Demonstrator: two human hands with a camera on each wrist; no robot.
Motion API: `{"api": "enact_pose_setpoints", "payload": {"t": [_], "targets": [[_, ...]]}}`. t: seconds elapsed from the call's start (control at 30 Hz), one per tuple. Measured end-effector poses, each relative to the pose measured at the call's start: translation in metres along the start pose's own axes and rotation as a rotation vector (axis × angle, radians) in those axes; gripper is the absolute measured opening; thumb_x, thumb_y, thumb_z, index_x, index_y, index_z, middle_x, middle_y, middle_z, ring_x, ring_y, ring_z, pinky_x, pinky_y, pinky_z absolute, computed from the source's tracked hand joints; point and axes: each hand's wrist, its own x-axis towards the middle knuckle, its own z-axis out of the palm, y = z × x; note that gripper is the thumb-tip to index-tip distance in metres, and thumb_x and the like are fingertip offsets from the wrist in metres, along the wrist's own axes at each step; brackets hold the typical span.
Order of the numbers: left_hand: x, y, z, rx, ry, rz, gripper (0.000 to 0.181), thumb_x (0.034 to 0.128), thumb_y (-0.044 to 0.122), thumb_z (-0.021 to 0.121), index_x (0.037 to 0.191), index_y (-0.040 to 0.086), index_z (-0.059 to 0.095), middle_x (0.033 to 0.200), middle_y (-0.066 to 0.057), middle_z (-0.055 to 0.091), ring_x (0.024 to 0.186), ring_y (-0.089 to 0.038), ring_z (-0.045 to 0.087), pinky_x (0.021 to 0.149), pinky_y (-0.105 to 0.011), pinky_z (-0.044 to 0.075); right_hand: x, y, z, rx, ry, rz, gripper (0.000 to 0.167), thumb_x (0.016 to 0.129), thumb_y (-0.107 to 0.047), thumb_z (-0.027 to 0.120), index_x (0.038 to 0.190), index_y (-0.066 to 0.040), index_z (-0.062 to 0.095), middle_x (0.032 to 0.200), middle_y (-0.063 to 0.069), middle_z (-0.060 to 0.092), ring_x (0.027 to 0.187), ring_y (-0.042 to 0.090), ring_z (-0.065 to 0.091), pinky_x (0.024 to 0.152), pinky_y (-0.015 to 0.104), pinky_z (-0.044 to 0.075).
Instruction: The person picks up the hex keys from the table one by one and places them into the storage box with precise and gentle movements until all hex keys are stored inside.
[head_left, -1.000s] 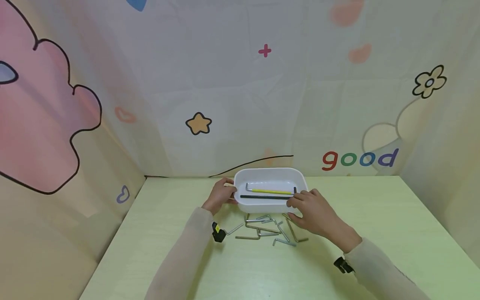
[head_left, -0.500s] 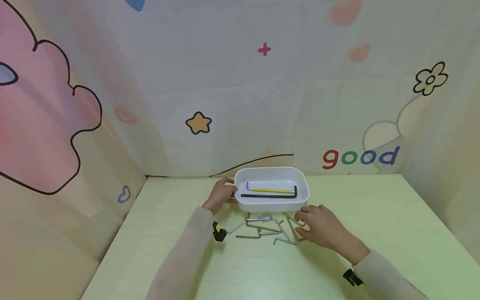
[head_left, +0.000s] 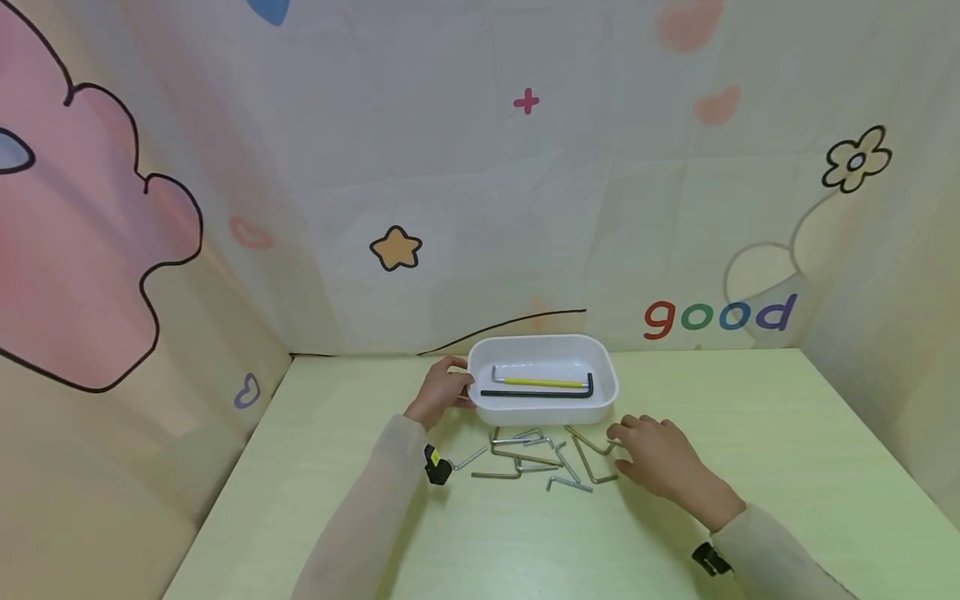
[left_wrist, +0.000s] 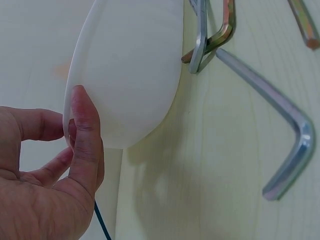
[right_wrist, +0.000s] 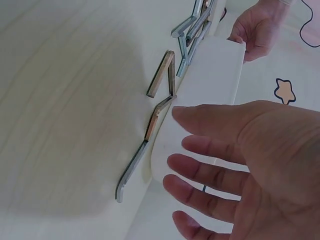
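Observation:
A white tub [head_left: 543, 415] stands at the back of the table, holding a yellow-sleeved hex key [head_left: 543, 382] and a long black hex key [head_left: 536, 394]. My left hand [head_left: 438, 393] pinches the tub's left rim between thumb and fingers, as the left wrist view shows. In front of the tub several loose silver and bronze hex keys lie scattered. Over their right end hovers my right hand [head_left: 663, 458], fingers apart and loosely bent. Nothing is in its grasp. A silver hex key [right_wrist: 131, 170] lies close to its fingertips, partly hidden in the head view.
The pale green table [head_left: 480, 542] ends at the back against a printed cloth [head_left: 480, 208]. One silver hex key [left_wrist: 297, 125] lies apart at the left, below the left hand. A bronze hex key [head_left: 495, 475] lies near the front of the scatter.
My right hand has moved from the tub's front right corner rightward and nearer to me, uncovering the black hex key's bend and more loose keys. The left hand stays on the rim.

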Motion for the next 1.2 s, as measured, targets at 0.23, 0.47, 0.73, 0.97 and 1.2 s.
{"api": "enact_pose_setpoints", "payload": {"t": [0.23,0.47,0.73,0.97,1.2], "targets": [[-0.003,0.003,-0.001,-0.023,-0.009,0.012,0.037,0.0920,0.006,0.056,0.129,0.002,0.052,0.106,-0.024,0.067,0.070,-0.016,0.065,0.060,-0.025,0.060,0.001,0.006,0.008,-0.006,-0.044,0.038,0.030,0.074,-0.021,0.082,0.101,-0.011,0.071,0.090,0.002,0.068,0.080,0.025,0.064,0.062,0.042,0.052],[-0.002,0.004,-0.001,-0.036,-0.011,0.016,0.037,0.0907,0.005,0.057,0.127,0.002,0.052,0.102,-0.023,0.067,0.068,-0.015,0.065,0.059,-0.026,0.061,-0.002,0.010,0.012,-0.032,-0.027,0.031,0.025,0.075,-0.018,0.079,0.097,-0.010,0.071,0.085,0.003,0.067,0.077,0.026,0.065,0.062,0.046,0.052],[-0.001,-0.002,-0.001,-0.044,-0.019,0.038,0.037,0.0911,0.003,0.055,0.128,-0.001,0.051,0.106,-0.029,0.066,0.067,-0.016,0.065,0.058,-0.025,0.060,-0.007,0.008,0.015,-0.031,-0.010,0.039,0.011,0.076,-0.013,0.077,0.086,-0.011,0.072,0.076,0.001,0.069,0.070,0.022,0.065,0.065,0.049,0.051],[0.001,-0.004,-0.002,-0.032,-0.023,0.014,0.037,0.0925,0.005,0.056,0.129,0.001,0.050,0.112,-0.029,0.065,0.075,-0.020,0.067,0.059,-0.026,0.060,-0.009,0.010,0.020,-0.031,-0.004,0.063,0.014,0.077,-0.015,0.078,0.090,-0.012,0.073,0.083,0.001,0.069,0.076,0.023,0.064,0.070,0.051,0.050],[0.001,-0.001,-0.001,-0.032,-0.016,0.026,0.038,0.0915,0.005,0.056,0.129,0.001,0.051,0.111,-0.028,0.065,0.072,-0.018,0.066,0.059,-0.025,0.060,-0.008,0.017,0.024,-0.051,0.039,0.082,0.021,0.074,-0.019,0.079,0.091,-0.012,0.071,0.086,0.002,0.064,0.080,0.026,0.059,0.071,0.054,0.048]]}}
